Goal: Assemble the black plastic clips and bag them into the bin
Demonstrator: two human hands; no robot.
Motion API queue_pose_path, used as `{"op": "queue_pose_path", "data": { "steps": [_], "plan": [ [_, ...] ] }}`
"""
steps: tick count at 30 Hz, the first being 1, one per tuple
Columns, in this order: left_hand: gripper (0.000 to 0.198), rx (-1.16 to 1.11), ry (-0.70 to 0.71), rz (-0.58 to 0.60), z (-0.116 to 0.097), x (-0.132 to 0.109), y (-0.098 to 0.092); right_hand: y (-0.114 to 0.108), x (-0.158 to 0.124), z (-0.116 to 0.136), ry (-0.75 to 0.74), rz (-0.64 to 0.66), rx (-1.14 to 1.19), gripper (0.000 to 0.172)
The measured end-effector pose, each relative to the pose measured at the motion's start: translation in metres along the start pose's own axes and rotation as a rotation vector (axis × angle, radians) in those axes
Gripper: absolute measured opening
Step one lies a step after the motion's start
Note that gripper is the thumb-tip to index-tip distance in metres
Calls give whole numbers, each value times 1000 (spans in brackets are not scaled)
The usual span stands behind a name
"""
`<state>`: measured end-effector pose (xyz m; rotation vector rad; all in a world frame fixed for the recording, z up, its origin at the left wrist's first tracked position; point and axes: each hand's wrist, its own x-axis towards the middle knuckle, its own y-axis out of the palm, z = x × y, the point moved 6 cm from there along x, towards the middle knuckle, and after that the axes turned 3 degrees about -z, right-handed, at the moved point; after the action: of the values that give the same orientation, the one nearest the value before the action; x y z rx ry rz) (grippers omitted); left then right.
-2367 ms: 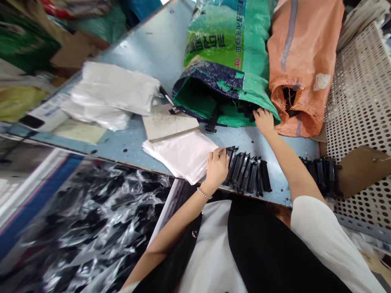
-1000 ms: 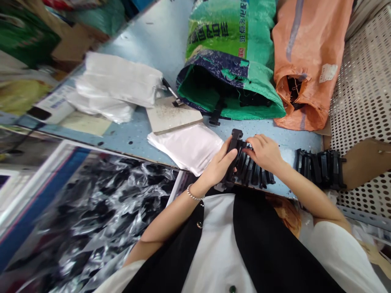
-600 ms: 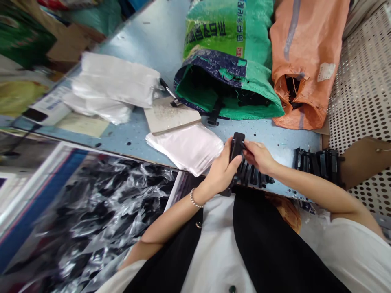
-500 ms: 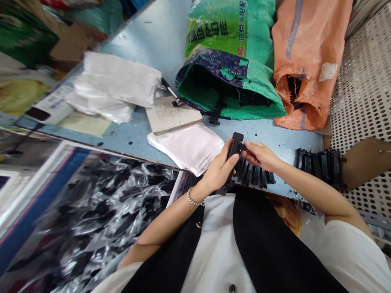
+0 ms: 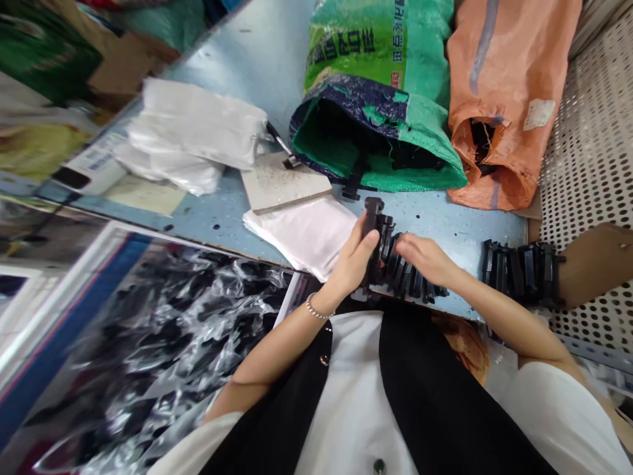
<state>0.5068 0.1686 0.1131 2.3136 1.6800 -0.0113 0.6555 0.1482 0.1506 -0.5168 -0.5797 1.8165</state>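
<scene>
My left hand (image 5: 353, 261) is closed round a long black plastic part (image 5: 372, 210), held tilted above the table's front edge with its upper end sticking out past my thumb. Just to the right, my right hand (image 5: 426, 258) has its fingers curled in at the near end of a row of similar black plastic parts (image 5: 413, 280). Its fingertips are partly hidden, so what they pinch is unclear. Under my left fingers lies a stack of thin white sheets or bags (image 5: 301, 231), with a grey-beige slab (image 5: 284, 185) on top.
An open green sack (image 5: 430, 155) with black parts inside lies beyond my hands, beside an orange sack (image 5: 509, 72). More black parts (image 5: 524, 270) stand in a row at the right, near a perforated panel (image 5: 588, 165). White packets (image 5: 198, 125) lie left; clear-wrapped black items (image 5: 198, 330) fill the space below.
My left hand has shifted the black part slightly left and up. My right hand has left the held part's upper end and now sits by the row of parts.
</scene>
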Motion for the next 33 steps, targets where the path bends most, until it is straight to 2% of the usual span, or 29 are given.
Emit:
{"op": "queue_pose_path", "data": {
  "steps": [2,4,7,10,13,17,20,23,25,27,28,30,32,33],
  "plan": [
    [61,-28,22,-39,2,6,-6,11,-12,14,-154,39,-311,65],
    [58,-15,54,-47,3,7,-5,28,-22,23,-232,97,-507,57],
    [59,23,104,-75,4,2,2,50,-27,19,-117,139,-569,43],
    [62,24,109,-114,12,-1,4,58,-29,5,64,151,-506,39],
    [63,45,44,-103,31,3,-8,49,-41,-9,139,119,-460,43],
    [71,207,-52,-142,62,18,-30,16,-73,-46,279,-203,-609,53],
    [69,298,-23,-170,76,30,-24,9,-89,-92,417,-295,-638,71],
    [63,200,46,-226,78,35,-14,2,-85,-118,409,-313,-580,67],
    [58,33,-57,-270,81,32,-13,-10,-81,-112,368,-389,-554,60],
    [58,-146,-221,-267,84,21,-13,-17,-79,-90,312,-460,-479,54],
    [60,-223,-278,-263,84,13,-11,-14,-77,-75,283,-454,-395,52],
    [61,-320,-291,-304,78,-4,-9,9,-70,-46,232,-325,-147,53],
    [59,-306,-201,-403,70,-18,-11,42,-61,-25,227,-172,80,62],
    [58,-249,-144,-434,65,-23,-13,56,-56,-19,244,-139,159,63]
  ]
}}
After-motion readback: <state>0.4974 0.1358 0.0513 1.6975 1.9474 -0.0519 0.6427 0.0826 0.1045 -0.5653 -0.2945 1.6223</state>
